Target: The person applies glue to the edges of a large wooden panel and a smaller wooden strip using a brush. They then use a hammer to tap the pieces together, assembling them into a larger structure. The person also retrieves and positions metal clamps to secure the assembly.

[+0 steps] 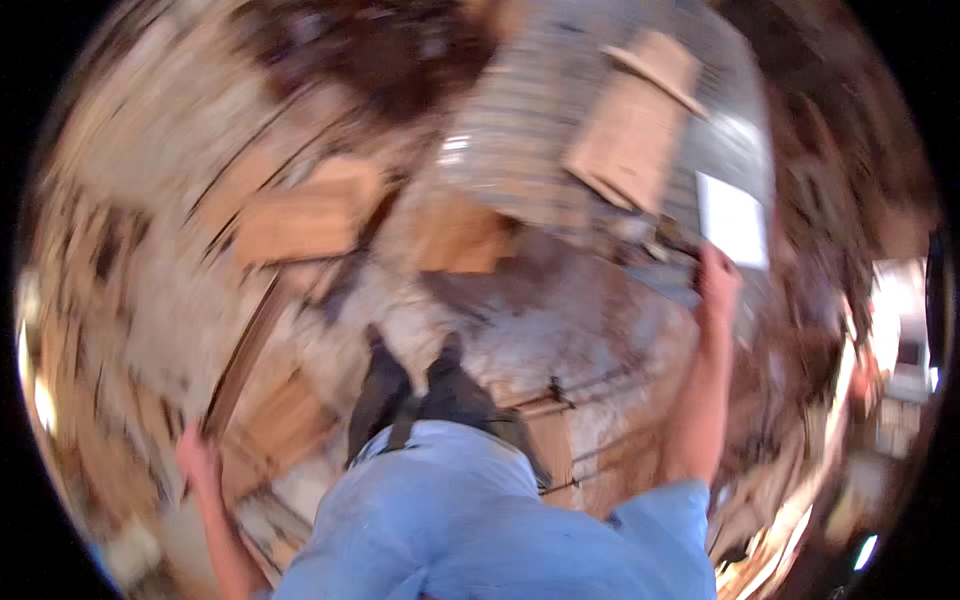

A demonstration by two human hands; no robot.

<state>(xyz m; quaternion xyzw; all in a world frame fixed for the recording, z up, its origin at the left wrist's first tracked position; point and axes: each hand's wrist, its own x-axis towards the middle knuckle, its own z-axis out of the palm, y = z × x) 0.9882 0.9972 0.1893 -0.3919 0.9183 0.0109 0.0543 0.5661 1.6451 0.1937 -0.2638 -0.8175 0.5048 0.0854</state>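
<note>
The whole view is smeared by motion. Low on the left, my left hand [200, 460] is closed round the near end of a long, narrow brown wooden strip [245, 350], which slants away and up to the right. My right hand [718, 272] reaches forward on the right, its fingers closed at the lower edge of a white sheet [732, 220] that looks like paper. That sheet is beside a grey table-like surface [520, 120]. On this surface lies a light brown board [635, 125] with a narrow wooden piece [655, 80] across its far part.
Left of centre, brown box-like blocks [295, 225] are on the dusty floor. Another brown block [462, 235] stands against the grey surface's near left corner. Flat brown pieces [280, 425] lie near my left hand. Dark, blurred clutter [840, 180] fills the right side.
</note>
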